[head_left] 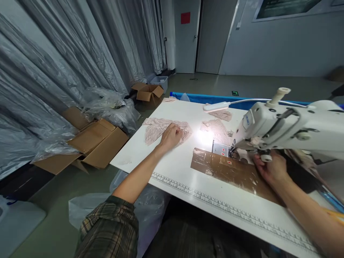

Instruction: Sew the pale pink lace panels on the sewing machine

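Observation:
My left hand point(170, 137) rests on a piece of pale pink lace fabric point(154, 130) on the white table, its fingers curled closed on the lace. My right hand point(272, 167) reaches under the head of a white sewing machine point(279, 125), beside the needle area. Its fingers are bent and partly hidden by the machine; what they hold I cannot make out. Left of the needle lies a metal needle plate point(220, 148). A brown, shiny board point(228, 170) lies in front of it, reaching under my right wrist. More lace point(216, 130) lies just behind the plate.
A lit lamp point(217, 106) shines on the white table point(177, 168). A ruler strip point(204, 197) runs along the near edge. Another lace piece point(223, 114) lies farther back. Open cardboard boxes point(103, 143) and plastic bags point(115, 111) stand on the floor to the left.

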Demonstrator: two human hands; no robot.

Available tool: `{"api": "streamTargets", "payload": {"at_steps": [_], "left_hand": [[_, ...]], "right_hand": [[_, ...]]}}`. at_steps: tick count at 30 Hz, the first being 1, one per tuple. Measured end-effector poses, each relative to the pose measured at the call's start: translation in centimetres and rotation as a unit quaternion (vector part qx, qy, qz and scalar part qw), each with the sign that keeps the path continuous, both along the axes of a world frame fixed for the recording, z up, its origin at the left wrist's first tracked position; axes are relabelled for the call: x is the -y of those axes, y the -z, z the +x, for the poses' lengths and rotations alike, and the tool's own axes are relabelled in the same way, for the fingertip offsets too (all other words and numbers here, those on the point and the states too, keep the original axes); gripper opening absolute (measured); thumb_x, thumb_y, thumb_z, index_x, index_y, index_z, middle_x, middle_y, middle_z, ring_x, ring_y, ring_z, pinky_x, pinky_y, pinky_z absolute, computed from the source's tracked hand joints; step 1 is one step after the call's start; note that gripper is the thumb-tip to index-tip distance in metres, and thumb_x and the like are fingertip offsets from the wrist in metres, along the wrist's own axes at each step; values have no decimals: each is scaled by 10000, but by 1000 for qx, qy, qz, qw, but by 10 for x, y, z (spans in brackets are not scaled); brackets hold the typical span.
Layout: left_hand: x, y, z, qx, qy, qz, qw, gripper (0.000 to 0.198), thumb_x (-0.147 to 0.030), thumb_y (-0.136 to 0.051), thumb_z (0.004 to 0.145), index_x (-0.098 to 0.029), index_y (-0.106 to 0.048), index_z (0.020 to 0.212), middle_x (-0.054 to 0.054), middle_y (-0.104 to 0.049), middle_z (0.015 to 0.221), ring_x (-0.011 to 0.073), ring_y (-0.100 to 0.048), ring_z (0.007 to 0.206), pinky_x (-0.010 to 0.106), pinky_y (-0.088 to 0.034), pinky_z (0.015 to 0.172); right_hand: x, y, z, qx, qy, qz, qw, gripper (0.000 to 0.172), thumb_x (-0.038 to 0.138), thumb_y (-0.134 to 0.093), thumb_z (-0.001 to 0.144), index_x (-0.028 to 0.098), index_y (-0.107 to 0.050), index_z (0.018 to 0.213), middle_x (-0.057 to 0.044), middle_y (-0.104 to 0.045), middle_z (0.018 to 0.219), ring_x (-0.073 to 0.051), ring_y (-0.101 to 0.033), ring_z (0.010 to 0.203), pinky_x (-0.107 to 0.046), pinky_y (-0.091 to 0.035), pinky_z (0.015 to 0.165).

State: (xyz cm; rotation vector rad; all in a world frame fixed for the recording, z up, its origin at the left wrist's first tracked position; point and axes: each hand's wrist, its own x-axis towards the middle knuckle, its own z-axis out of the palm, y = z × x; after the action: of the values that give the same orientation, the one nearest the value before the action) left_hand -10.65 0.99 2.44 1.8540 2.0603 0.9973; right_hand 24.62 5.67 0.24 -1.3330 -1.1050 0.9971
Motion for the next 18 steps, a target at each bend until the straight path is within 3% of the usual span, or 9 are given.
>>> {"api": "streamTargets", "payload": {"at_steps": [3,6,9,12,13,14,16,18], "left_hand": [[1,1,6,-6,33,-2,999,254,-248,-572,898,-207,-562,648,51,-678,966,200,-646,924,318,-506,875],[1,2,8,0,45,-9,999,280,-230,-602,855,-202,-544,582,48,-699,946,201,-652,875,326,-507,844],[1,1,6,15,35,-13,999,309,-208,-602,811,-202,-507,517,56,-723,951,203,-662,842,326,-509,809],[0,-1,4,33,29,-18,999,323,-223,-617,763,-206,-472,475,49,-739,928,199,-667,815,308,-509,761],[0,-1,4,40,29,-19,999,326,-235,-620,754,-207,-466,468,46,-742,920,198,-665,811,305,-508,754],[0,-2,4,47,29,-20,998,331,-249,-623,750,-208,-464,463,43,-744,915,198,-663,807,306,-508,752],[0,-1,3,65,30,-22,997,338,-278,-632,752,-208,-475,461,38,-744,910,200,-657,805,311,-507,759],[-1,0,2,90,29,-23,995,328,-290,-647,755,-208,-500,474,33,-732,870,200,-652,801,308,-503,762]], "right_hand": [[38,4,16,-22,-7,-53,998,314,472,-659,787,178,-622,683,-28,-525,561,-78,-386,420,-217,-227,318],[66,6,24,-4,-32,-69,997,324,485,-709,722,163,-688,753,-32,-584,606,-77,-431,456,-197,-293,349],[79,5,14,140,-99,-25,985,345,503,-635,830,169,-722,843,-40,-640,667,-110,-541,532,-216,-438,456],[78,4,-20,338,-192,116,914,392,464,-470,959,176,-733,994,-84,-721,864,-169,-652,669,-307,-560,610],[75,3,-37,397,-214,176,875,415,419,-405,990,170,-719,1098,-106,-728,953,-192,-683,754,-347,-590,690],[71,3,-55,412,-229,205,858,417,376,-391,992,173,-694,1195,-127,-715,1098,-219,-698,917,-390,-597,827],[60,3,-93,430,-256,233,834,473,328,-388,989,201,-579,1403,-137,-621,1355,-248,-604,1234,-441,-530,1034],[49,4,-126,453,-283,247,808,560,304,-376,987,193,-436,1533,-138,-473,1536,-253,-453,1409,-460,-461,1121]]}}
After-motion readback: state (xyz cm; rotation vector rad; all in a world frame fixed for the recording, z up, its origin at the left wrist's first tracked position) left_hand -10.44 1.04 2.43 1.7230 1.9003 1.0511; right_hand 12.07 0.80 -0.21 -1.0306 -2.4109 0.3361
